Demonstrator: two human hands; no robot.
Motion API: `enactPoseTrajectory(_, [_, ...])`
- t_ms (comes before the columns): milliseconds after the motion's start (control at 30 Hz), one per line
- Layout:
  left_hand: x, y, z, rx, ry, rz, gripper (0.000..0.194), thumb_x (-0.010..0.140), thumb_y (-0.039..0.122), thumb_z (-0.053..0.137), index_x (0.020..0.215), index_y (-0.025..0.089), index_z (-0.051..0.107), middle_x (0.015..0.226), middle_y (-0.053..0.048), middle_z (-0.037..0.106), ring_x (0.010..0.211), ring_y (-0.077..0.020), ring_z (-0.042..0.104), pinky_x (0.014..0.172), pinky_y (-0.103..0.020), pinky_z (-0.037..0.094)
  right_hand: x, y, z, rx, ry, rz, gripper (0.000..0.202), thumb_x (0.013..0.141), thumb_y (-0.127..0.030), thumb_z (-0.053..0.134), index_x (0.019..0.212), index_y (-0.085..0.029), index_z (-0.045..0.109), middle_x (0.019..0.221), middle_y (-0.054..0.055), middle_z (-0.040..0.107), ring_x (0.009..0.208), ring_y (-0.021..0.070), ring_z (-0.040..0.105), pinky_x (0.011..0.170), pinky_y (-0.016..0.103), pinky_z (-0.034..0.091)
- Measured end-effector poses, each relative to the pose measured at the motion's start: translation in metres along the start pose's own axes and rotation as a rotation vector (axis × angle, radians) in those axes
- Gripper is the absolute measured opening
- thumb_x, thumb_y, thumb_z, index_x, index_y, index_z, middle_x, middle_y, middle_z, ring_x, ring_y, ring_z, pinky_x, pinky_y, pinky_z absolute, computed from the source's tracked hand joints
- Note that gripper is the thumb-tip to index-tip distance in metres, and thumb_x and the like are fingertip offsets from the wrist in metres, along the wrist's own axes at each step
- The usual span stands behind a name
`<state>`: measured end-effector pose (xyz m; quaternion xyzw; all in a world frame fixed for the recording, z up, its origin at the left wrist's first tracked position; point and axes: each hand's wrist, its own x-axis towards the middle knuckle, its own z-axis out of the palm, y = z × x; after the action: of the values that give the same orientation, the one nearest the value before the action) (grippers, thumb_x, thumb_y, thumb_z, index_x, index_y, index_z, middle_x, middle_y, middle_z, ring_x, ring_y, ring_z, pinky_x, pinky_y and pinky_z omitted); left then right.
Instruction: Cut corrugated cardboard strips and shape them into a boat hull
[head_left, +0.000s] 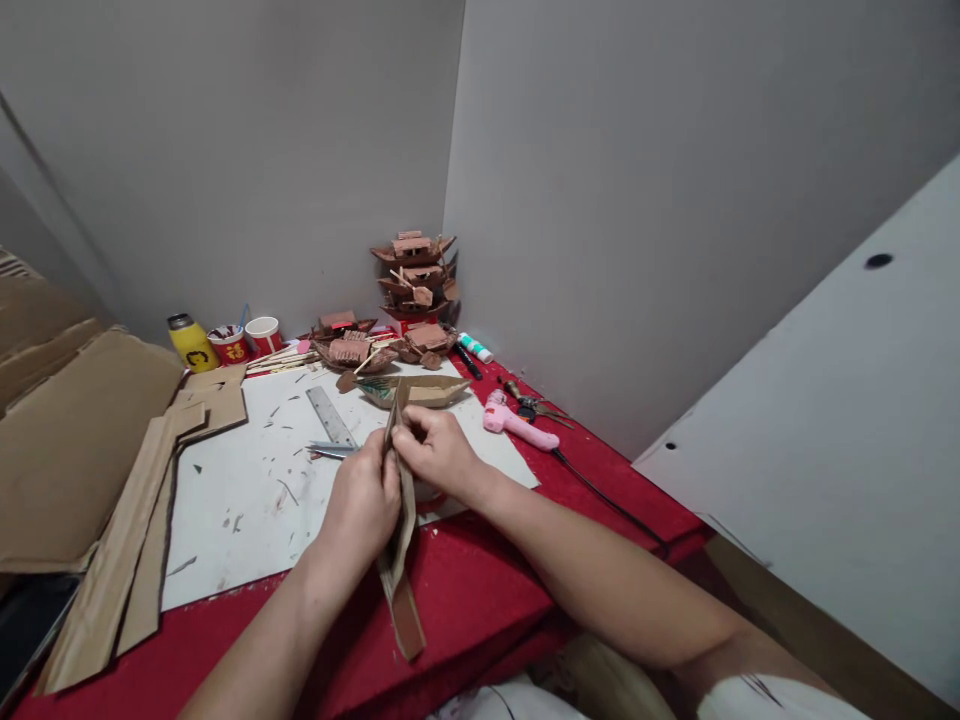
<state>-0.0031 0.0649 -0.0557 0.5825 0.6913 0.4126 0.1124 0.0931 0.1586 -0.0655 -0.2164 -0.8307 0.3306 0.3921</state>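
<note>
My left hand (366,497) grips a long, narrow strip of cardboard (406,600) near its upper part. Across from it, my right hand (435,448) pinches the same strip, its thumb and fingers pressed together at the edge. The strip stands on edge and its lower end hangs towards me over the red cloth. Just beyond my hands lies a small cardboard boat hull (439,392), partly hidden by the strip's tip. Left of my hands are scissors (330,450) and a metal ruler (328,415) on a white board (255,480).
Finished model boats (412,275) are stacked in the corner. A pink glue gun (519,421) with a black cord lies right, near pliers-like tools (529,400). Cardboard sheets (90,440) fill the left. Paper cups (264,335) and a yellow bottle (192,345) stand at the back.
</note>
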Motion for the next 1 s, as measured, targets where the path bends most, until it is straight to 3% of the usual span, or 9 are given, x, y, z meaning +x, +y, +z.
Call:
enactPoseTrajectory(267, [0.008, 0.001, 0.002, -0.015, 0.018, 0.001, 0.017, 0.086, 0.016, 0.038, 0.080, 0.019, 0.054, 0.075, -0.004, 0.065, 0.070, -0.0180, 0.060, 0.066, -0.027, 0.042, 0.003, 0.004, -0.006, -0.031, -0.134, -0.088, 0.021, 0.082, -0.018, 0.043, 0.061, -0.019, 0.041, 0.056, -0.004, 0.042, 0.053, 0.0100, 0.037, 0.054, 0.023, 0.029])
enactPoseTrajectory(533, [0.006, -0.003, 0.003, -0.142, 0.105, -0.085, 0.017, 0.087, 0.022, 0.040, 0.075, 0.018, 0.052, 0.068, -0.002, 0.059, 0.064, -0.0170, 0.055, 0.061, -0.027, 0.040, -0.001, 0.008, 0.001, 0.057, -0.063, -0.119, 0.024, 0.085, -0.026, 0.039, 0.061, -0.021, 0.035, 0.056, -0.005, 0.035, 0.052, 0.0102, 0.033, 0.052, 0.023, 0.028])
enactPoseTrajectory(800, [0.006, -0.010, -0.008, -0.466, 0.003, -0.127, 0.023, 0.085, 0.033, 0.048, 0.091, 0.015, 0.060, 0.076, -0.001, 0.064, 0.071, -0.0162, 0.060, 0.062, -0.025, 0.046, -0.005, 0.002, 0.000, 0.140, -0.033, -0.119, 0.025, 0.087, -0.031, 0.038, 0.065, -0.019, 0.040, 0.059, -0.003, 0.038, 0.055, 0.0103, 0.037, 0.053, 0.022, 0.033])
enactPoseTrajectory(1000, [0.003, -0.011, -0.005, -0.432, -0.014, -0.140, 0.023, 0.082, 0.030, 0.051, 0.088, 0.014, 0.066, 0.072, -0.002, 0.066, 0.071, -0.0181, 0.060, 0.064, -0.026, 0.046, -0.006, 0.000, 0.003, 0.150, -0.047, -0.063, 0.023, 0.084, -0.030, 0.043, 0.066, -0.017, 0.046, 0.060, -0.003, 0.042, 0.055, 0.0098, 0.039, 0.053, 0.021, 0.033])
